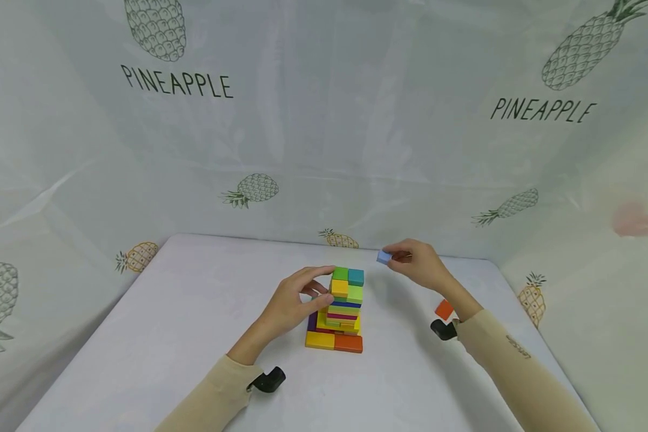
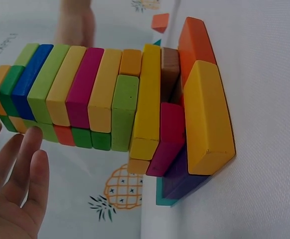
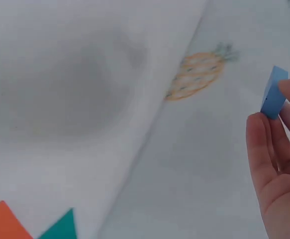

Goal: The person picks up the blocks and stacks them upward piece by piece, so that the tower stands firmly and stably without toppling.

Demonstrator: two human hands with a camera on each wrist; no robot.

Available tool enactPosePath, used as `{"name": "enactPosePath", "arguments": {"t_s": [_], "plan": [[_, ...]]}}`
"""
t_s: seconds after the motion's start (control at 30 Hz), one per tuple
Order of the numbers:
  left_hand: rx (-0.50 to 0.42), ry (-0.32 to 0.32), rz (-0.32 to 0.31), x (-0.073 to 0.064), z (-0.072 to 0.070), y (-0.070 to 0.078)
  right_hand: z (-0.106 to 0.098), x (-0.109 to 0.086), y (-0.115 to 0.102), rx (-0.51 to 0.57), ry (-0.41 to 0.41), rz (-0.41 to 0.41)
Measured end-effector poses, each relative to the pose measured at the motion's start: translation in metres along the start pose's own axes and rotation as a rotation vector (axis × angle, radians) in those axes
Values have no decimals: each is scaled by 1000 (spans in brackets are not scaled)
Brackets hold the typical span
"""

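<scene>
A tower of coloured wooden blocks (image 1: 344,311) stands on the table, wide at the foot and narrow above. My left hand (image 1: 291,302) is at the left side of its upper part, thumb toward the front and index finger reaching up by the top green block (image 1: 340,273). The left wrist view shows these fingers (image 2: 33,149) loosely bent beside the upper layers, not wrapped round them. To the right of the tower and clear of it, my right hand (image 1: 420,264) pinches a small light-blue block (image 3: 274,93) between thumb and fingertips.
An orange-red block (image 1: 444,309) lies on the table (image 1: 194,300) under the right forearm. Beside it in the right wrist view is a teal triangular piece (image 3: 62,227). A white pineapple-print sheet (image 1: 324,120) hangs behind the table's far edge.
</scene>
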State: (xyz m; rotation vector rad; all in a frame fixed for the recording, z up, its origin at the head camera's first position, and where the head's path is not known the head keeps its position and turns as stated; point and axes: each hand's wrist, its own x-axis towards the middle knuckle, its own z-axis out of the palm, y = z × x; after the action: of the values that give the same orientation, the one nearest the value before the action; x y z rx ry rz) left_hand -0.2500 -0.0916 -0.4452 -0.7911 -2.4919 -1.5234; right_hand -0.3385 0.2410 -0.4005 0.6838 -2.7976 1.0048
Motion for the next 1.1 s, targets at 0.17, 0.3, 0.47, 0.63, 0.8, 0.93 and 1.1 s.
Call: {"name": "enactPosePath", "arguments": {"t_s": [0.17, 0.3, 0.47, 0.63, 0.8, 0.93, 1.1], "plan": [[14, 7, -14, 0, 2, 3, -12, -31, -41, 44, -15, -121], [15, 5, -17, 1, 2, 4, -14, -51, -68, 83, -31, -204], [7, 4, -14, 0, 2, 3, -8, -63, -89, 66, -48, -258], [-11, -1, 1, 0, 2, 1, 1, -66, -96, 41, -70, -269], [1, -1, 5, 0, 3, -1, 9, -66, -96, 13, -56, -270], [6, 5, 1, -1, 2, 0, 13, -66, -96, 19, -34, -270], [8, 11, 0, -2, 1, 1, 19, -65, -94, 70, -2, -287]]}}
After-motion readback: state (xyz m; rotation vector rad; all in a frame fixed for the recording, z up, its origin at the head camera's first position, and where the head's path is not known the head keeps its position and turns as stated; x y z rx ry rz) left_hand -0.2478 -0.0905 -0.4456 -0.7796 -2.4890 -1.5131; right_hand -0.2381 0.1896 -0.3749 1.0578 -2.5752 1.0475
